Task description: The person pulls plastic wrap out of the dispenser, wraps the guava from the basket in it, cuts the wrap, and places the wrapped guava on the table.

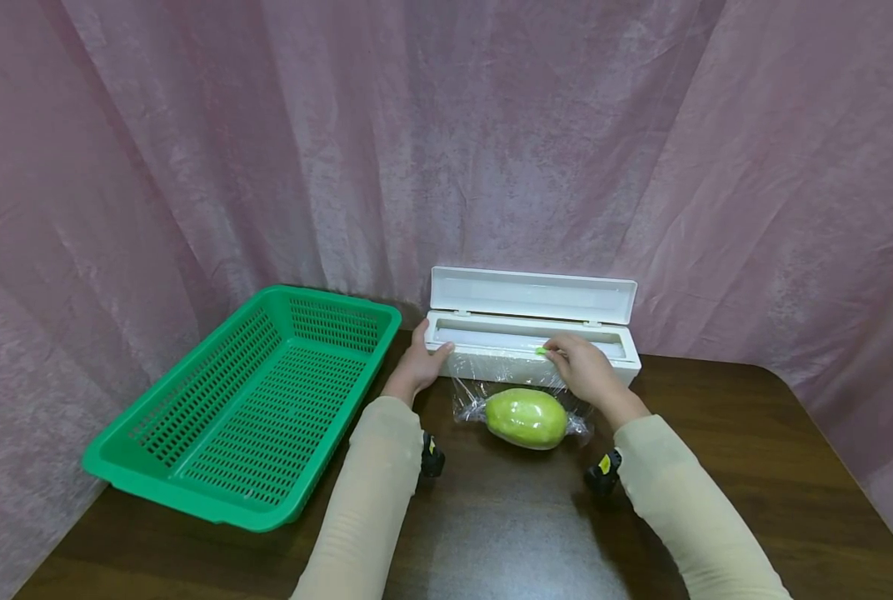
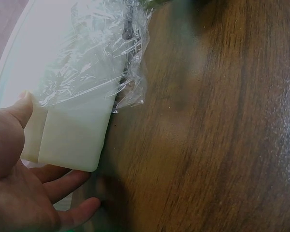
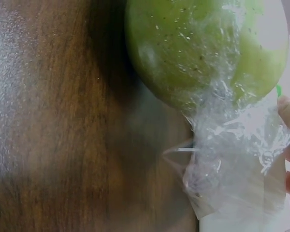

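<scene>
Gripping the left end of the white box (image 1: 529, 319) with the left hand (image 1: 419, 362), spreading thumb and fingers apart around it. Pinching the green tab (image 1: 541, 351) at the front rim with the right hand (image 1: 585, 368). Showing the green fruit (image 1: 526, 417) in clear film (image 2: 101, 63), lying on the table (image 1: 521, 525) just in front of the box.

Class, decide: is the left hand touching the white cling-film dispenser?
Touching. In the left wrist view, the left hand has its thumb resting on the end of the white cling-film dispenser.
</scene>
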